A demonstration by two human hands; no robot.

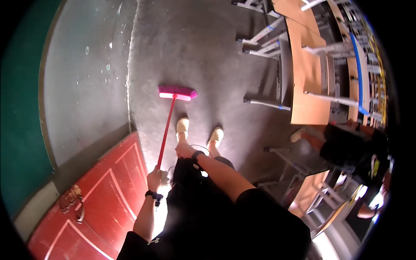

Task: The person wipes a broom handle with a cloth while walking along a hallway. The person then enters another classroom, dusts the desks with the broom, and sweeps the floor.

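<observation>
A broom with a pink head (177,93) and a thin red handle (166,130) reaches forward over the grey concrete floor (208,52). Its bristles point away from me. My left hand (154,178) is closed around the handle's near part, with a dark band on the wrist. To the right of the handle, my right hand (185,150) is closed near my body, a black watch on its wrist. Whether its fingers hold anything is too small to make out. My feet in cream clogs (183,125) stand just beyond the hands.
A red door (99,199) stands at the lower left, beside a grey wall (86,65) with a green board (21,86). Wooden desks (310,86) with metal legs line the right. Another person in dark clothes (346,145) is among them, near a desk (308,190) at the lower right.
</observation>
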